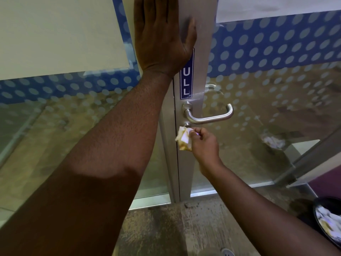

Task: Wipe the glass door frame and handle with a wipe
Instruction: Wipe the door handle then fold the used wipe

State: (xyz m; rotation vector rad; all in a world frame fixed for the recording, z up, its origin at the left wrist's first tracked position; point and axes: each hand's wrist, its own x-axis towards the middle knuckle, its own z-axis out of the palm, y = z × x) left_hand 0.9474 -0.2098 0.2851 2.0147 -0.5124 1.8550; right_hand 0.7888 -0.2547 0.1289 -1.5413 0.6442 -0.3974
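The grey metal door frame (200, 67) runs vertically through the middle of the view, with glass panes on both sides. A steel lever handle (210, 118) sticks out to the right of the frame. My left hand (162, 34) presses flat against the upper frame, fingers straight, partly covering a blue PULL sticker (186, 85). My right hand (203, 143) grips a crumpled, stained white wipe (183, 139) and holds it against the frame just below the handle, beside the lock cylinder (187, 124).
The glass panes (267, 74) carry a blue dotted film. A black bin (330, 220) with crumpled white paper stands at the lower right on the floor. A bottom rail (221, 192) runs along the door's base.
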